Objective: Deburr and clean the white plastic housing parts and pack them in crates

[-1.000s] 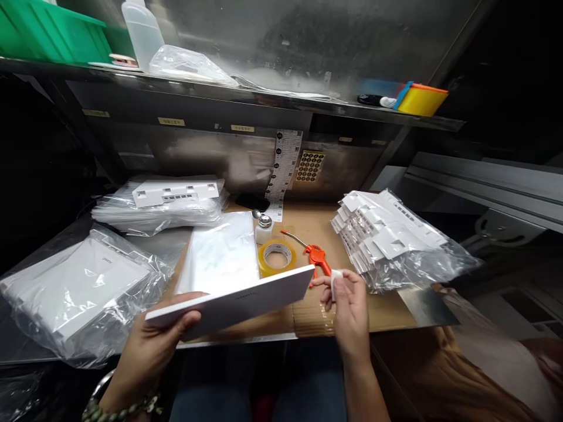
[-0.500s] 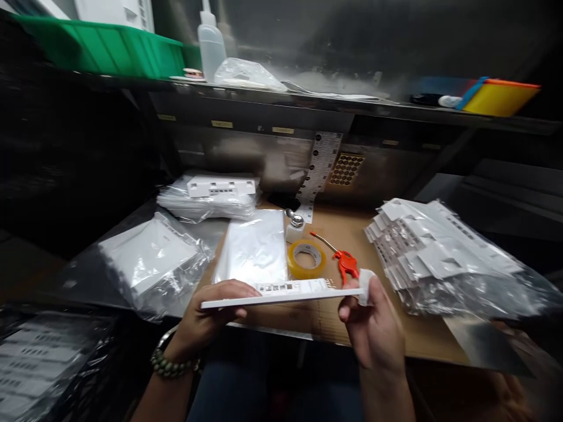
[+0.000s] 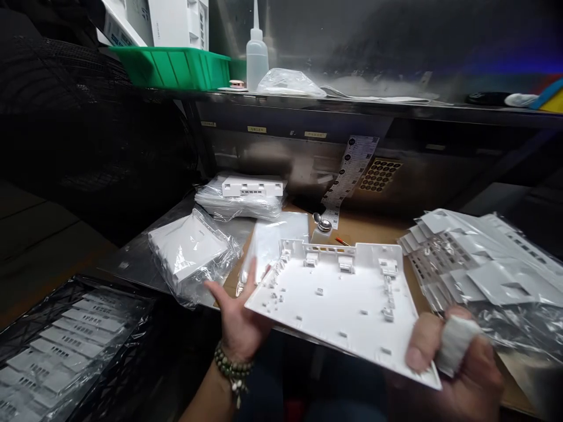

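A white plastic housing, like a router shell with small posts and a slotted back wall, is tilted so its inner face shows. My right hand grips its right front corner, thumb on the inside face. A folded white cloth is also tucked in that hand's fingers. My left hand is open beside the left corner, thumb and fingers spread, partly hidden behind the housing. Behind the housing lie clear plastic bags and a small pump-top bottle.
Bagged white housings lie at the left and right, with another stack behind. A black crate of bagged parts is at lower left. A shelf carries a green bin and a squeeze bottle.
The housing has turned from edge-on to show its inside and moved right and closer. My left hand has let go of it and spread its fingers. The view has shifted left.
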A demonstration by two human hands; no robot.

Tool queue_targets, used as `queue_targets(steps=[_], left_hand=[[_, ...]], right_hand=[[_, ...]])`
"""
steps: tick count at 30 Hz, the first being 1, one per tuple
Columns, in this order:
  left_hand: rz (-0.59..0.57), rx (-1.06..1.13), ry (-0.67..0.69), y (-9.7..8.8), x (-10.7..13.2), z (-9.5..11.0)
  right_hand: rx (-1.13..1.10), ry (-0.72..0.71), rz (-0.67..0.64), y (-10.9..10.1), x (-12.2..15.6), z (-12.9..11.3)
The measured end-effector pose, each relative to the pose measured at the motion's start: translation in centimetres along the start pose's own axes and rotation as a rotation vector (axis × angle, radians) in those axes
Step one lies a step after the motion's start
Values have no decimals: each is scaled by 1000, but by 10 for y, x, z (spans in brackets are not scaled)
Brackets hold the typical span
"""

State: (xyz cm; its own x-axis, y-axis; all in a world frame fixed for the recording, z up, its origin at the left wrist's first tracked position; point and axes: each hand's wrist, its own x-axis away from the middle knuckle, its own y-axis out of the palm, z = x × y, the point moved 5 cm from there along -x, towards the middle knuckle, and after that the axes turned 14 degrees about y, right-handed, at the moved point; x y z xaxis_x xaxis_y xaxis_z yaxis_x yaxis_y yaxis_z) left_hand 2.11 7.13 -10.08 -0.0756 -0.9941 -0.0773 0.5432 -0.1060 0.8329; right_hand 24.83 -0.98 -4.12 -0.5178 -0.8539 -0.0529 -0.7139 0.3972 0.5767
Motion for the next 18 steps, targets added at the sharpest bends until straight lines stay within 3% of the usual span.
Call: queue_targets(steps=[3, 6, 9, 12, 14, 18], left_hand=[[-67, 175, -327, 6, 5, -17], [-75, 173, -444, 7, 0, -17], [25, 132, -445, 6, -9, -12], [90, 109, -318, 13, -13, -4], [109, 79, -224, 21, -12, -1], [134, 49, -149, 37, -4, -4]], right_hand=[[33, -4, -48, -4, -1, -3], [132, 9, -27, -24, -13, 1], [435, -142, 171, -45, -23, 0], [793, -411, 379, -44, -13, -8], [933, -498, 270, -25, 3, -4], [1029, -523, -286, 39, 45, 21]])
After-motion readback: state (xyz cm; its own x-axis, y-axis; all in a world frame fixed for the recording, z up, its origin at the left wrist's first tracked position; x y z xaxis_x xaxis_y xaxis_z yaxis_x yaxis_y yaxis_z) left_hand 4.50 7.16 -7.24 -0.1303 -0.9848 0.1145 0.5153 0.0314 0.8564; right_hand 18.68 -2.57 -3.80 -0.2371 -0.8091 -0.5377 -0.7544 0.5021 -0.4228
